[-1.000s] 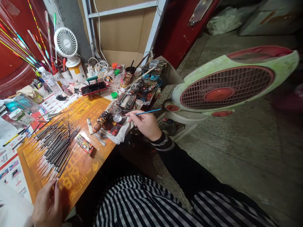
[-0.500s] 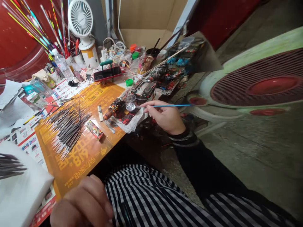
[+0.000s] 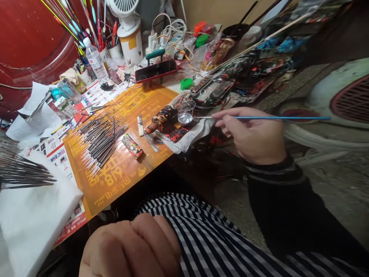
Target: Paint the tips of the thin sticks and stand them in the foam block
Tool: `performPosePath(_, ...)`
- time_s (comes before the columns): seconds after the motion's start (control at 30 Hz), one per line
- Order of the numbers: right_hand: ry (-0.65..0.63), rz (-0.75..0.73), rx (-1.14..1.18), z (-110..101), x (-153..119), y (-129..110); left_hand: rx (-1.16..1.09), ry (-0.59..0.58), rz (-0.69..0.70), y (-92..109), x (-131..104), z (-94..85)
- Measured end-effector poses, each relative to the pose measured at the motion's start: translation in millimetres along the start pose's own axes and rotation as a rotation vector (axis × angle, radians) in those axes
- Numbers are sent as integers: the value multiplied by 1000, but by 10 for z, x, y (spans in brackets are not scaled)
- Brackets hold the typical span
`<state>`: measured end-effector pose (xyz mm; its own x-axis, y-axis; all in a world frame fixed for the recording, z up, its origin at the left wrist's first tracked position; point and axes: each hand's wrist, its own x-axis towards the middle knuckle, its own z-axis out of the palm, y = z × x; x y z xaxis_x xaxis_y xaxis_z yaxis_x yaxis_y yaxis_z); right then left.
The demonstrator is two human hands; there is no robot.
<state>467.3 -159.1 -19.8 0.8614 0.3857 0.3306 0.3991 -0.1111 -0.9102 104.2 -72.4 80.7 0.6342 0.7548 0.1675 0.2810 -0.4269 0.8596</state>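
Observation:
My right hand [image 3: 253, 134] pinches a thin paintbrush [image 3: 300, 118] with a blue handle, held nearly level. Its fine tip points left and lies close to the right rim of a small clear cup [image 3: 185, 118] with clear contents. Under that cup are paint-stained items and a crumpled white cloth [image 3: 187, 143]. My left hand [image 3: 132, 246] is a closed fist low in front of the striped clothing; whatever its fingers may hold is hidden. Many thin dark sticks with pale, fine ends [image 3: 103, 142] lie heaped on the orange sheet [image 3: 115, 188].
More dark sticks [image 3: 23, 169] rest on white foam [image 3: 37, 207] at left. A paint-spotted block [image 3: 132, 146] lies near the table's front edge. Behind stand a phone [image 3: 155, 71], a water bottle [image 3: 96, 59] and a white fan [image 3: 123, 7]. A pale-and-red slatted appliance [image 3: 340, 96] is at right.
The view has shifted, so the table sits further right in the picture. My right hand has drawn the brush slightly right, away from the clear cup. My left fist stays closed.

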Motion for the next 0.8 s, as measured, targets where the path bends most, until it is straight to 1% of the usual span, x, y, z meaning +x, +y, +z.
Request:
performPosePath(0.03, 13, -18, 36, 9, -39, -16, -29, 20, 33, -43, 98, -5)
performPosePath(0.1, 36, -54, 107, 38, -144, -73, -66, 57, 86, -182, 369, -48)
performPosePath(0.13, 42, -72, 136, 58, -209, -106, -90, 143, 131, -278, 521, -78)
performPosePath(0.17, 33, -98, 154, 85, -279, -137, -68, 201, 169, -391, 668, -112)
performPosePath(0.2, 25, -147, 157, 118, -351, -159, 18, 257, 186, -516, 800, -149)
performPosePath(0.23, 12, -237, 175, 161, -423, -172, 154, 290, 205, -650, 907, -192)
performPosePath(0.27, -18, -350, 197, 213, -490, -174, 311, 303, 240, -786, 984, -240)
performPosePath(0.3, -68, -482, 212, 278, -552, -167, 442, 289, 287, -916, 1029, -290)
performPosePath(0.37, -185, -688, 181, 442, -651, -140, 643, 256, 351, -1138, 1037, -387)
performPosePath(0.4, -225, -775, 162, 541, -687, -126, 709, 241, 368, -1221, 1014, -427)
performPosePath(0.47, -282, -851, 138, 760, -733, -110, 783, 226, 385, -1333, 953, -476)
performPosePath(0.53, -257, -868, 135, 987, -748, -108, 806, 220, 396, -1387, 912, -487)
performPosePath(0.63, -192, -877, 158, 1275, -737, -114, 823, 213, 424, -1422, 919, -467)
performPosePath(0.7, -170, -843, 146, 1399, -723, -116, 836, 214, 458, -1443, 952, -450)
performPosePath(0.8, -195, -779, 57, 1473, -707, -124, 847, 231, 515, -1480, 997, -433)
